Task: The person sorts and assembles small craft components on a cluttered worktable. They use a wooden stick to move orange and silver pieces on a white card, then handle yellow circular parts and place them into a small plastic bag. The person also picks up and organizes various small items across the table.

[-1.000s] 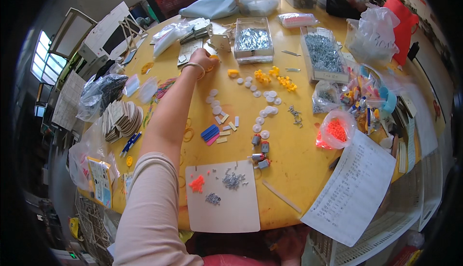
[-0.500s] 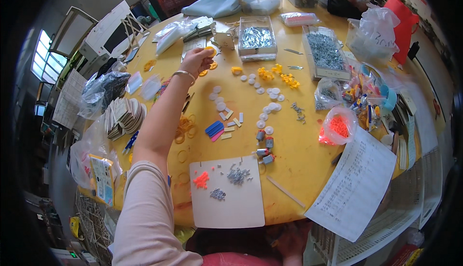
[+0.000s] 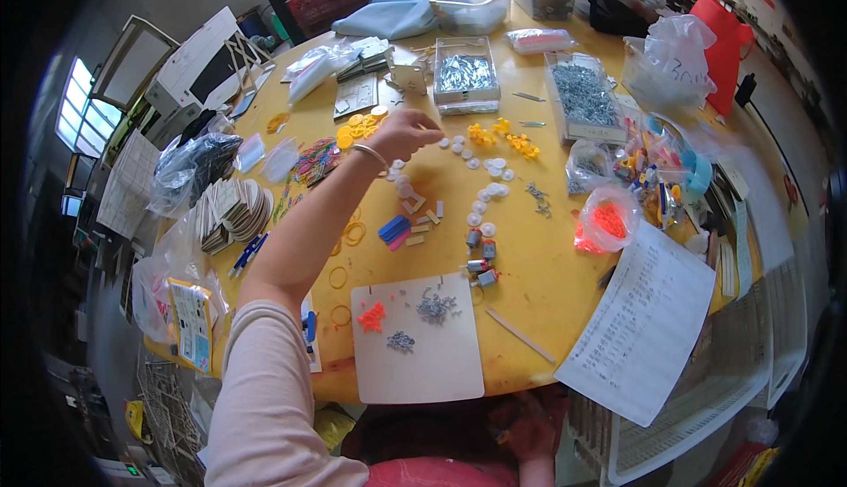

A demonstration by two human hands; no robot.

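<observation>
My left hand (image 3: 411, 134) reaches far across the table, a bangle on its wrist. Its fingers are pinched together beside several white plastic discs (image 3: 468, 153); what they hold, if anything, is hidden. Left of this hand is a pile of yellow plastic wheels (image 3: 360, 125). To its right lie yellow toothed plastic parts (image 3: 522, 146). Low in the picture, below the table edge, my right hand (image 3: 529, 436) rests in shadow near my lap, its fingers too dark to read. A pale board (image 3: 419, 377) in front of me bears small orange pieces (image 3: 371, 317) and grey screws (image 3: 436, 308).
Small motors (image 3: 481, 266) and blue and pink strips (image 3: 393, 231) lie mid-table. Boxes of metal parts (image 3: 582, 90) stand at the back. Stacked wooden pieces (image 3: 236, 213) are at left. On the right are a bag of orange pieces (image 3: 608, 221) and a written sheet (image 3: 640, 328).
My left hand has moved right, from the yellow wheels to beside the white discs. The yellow wheel that was at its fingertips no longer shows there. My right hand stays low.
</observation>
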